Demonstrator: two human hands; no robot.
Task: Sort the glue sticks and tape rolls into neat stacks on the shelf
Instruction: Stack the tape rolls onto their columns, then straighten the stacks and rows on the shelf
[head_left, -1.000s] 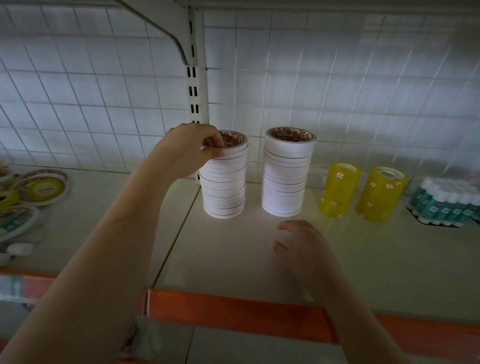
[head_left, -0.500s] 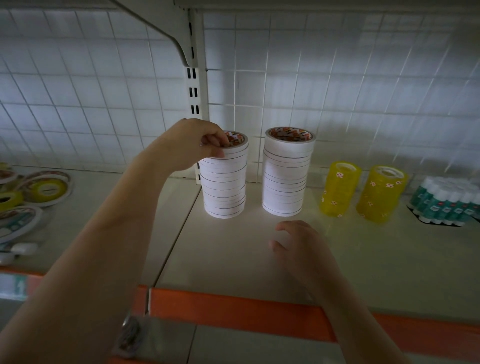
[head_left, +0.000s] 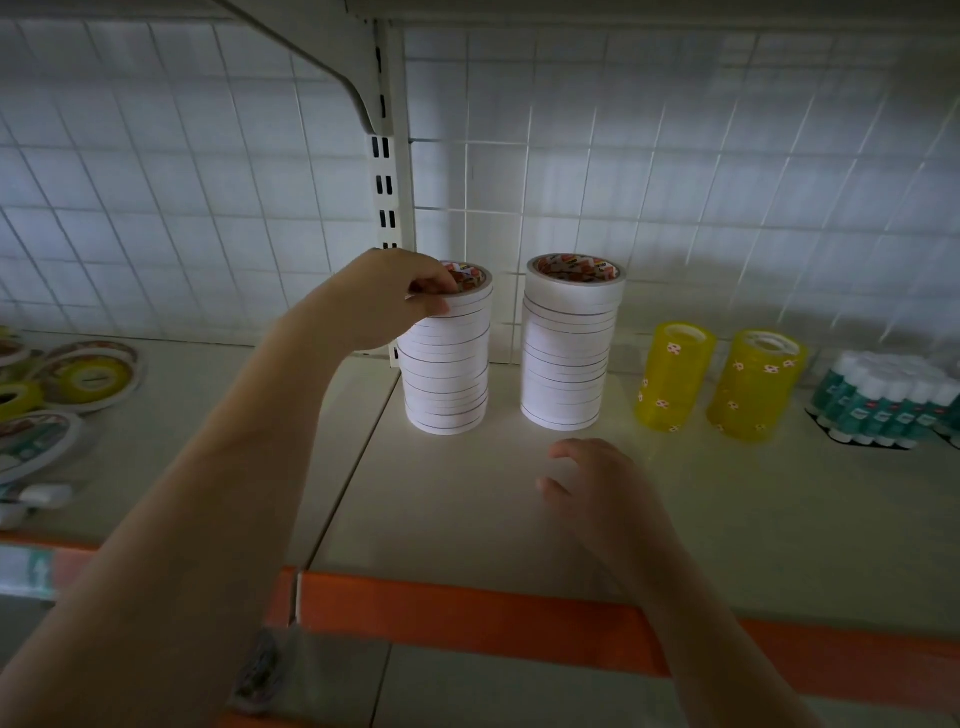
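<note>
Two tall stacks of white tape rolls stand on the shelf (head_left: 467, 509): the left stack (head_left: 449, 374) and the right stack (head_left: 569, 353). My left hand (head_left: 387, 299) pinches the top white tape roll (head_left: 470, 283) of the left stack, thumb on its side and fingers over its rim. My right hand (head_left: 597, 483) hovers low over the shelf in front of the right stack, fingers loosely curled, holding nothing. Two stacks of yellow tape rolls (head_left: 675, 374) (head_left: 753, 384) stand further right. Green-and-white glue sticks (head_left: 883, 405) sit grouped at the far right.
Loose tape rolls (head_left: 83, 376) in flat round packs lie scattered on the left shelf section. A white slotted upright (head_left: 387, 171) and wire grid back panel stand behind the stacks. An orange strip (head_left: 467, 618) runs along the shelf's front edge.
Almost nothing differs; my left hand stays on the top roll of the left stack and my right hand has shifted only slightly.
</note>
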